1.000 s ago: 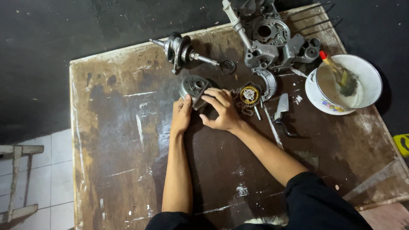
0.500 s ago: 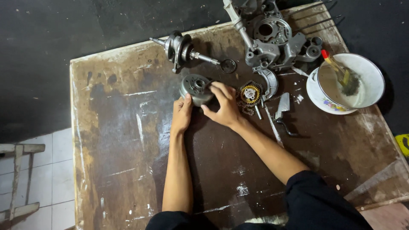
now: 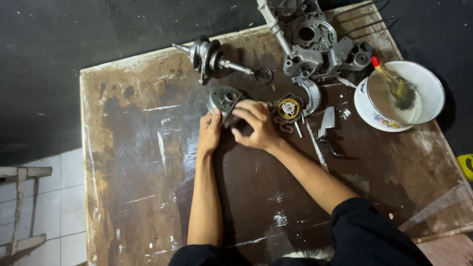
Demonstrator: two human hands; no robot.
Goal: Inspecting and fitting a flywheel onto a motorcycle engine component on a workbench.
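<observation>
A round grey metal engine part [image 3: 223,100] lies on the worn brown table [image 3: 138,162]. My left hand [image 3: 210,132] rests against its near-left side with fingers pointing up. My right hand [image 3: 255,124] curls over its right side, fingers bent on it. Just right of my right hand lies a yellow-centred sprocket with a chain [image 3: 288,109]. A crankshaft [image 3: 209,55] lies farther back, with a small dark ring [image 3: 263,75] at its right end.
A grey engine casing [image 3: 318,47] sits at the back right. A white bowl [image 3: 401,96] with liquid and a red-handled brush [image 3: 389,79] stands at the right edge. A small metal bracket [image 3: 326,123] lies near the sprocket. A stool [image 3: 19,207] stands on the tiled floor, left.
Both hands stay on the round part; the right hand's fingers have shifted slightly over it. The view has moved a little.
</observation>
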